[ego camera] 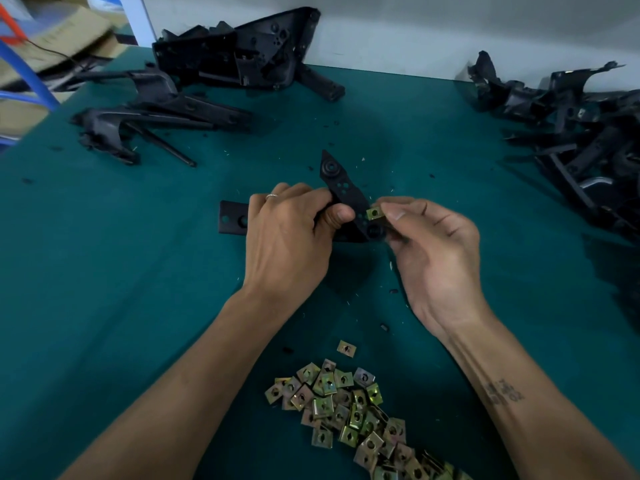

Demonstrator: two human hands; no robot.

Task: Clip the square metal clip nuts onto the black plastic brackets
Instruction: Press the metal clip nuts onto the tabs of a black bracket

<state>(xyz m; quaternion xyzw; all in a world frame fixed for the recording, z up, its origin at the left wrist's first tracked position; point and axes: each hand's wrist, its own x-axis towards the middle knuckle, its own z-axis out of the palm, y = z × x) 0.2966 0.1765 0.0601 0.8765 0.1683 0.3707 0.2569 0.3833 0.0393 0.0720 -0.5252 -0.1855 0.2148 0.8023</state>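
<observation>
At the centre of the frame, a person's left hand [291, 233] grips a black plastic bracket [346, 197] above a green worktop [138, 271], fingers and thumb curled round its middle. The right hand [433, 244] pinches a square metal clip nut [374, 213] between thumb and fingers, the nut touching the bracket's right edge. A heap of loose clip nuts [349, 407] lies at the lower centre, between the forearms. Finished or waiting brackets are piled at the upper left [221, 64] and along the right edge [581, 133]; which is which cannot be told.
</observation>
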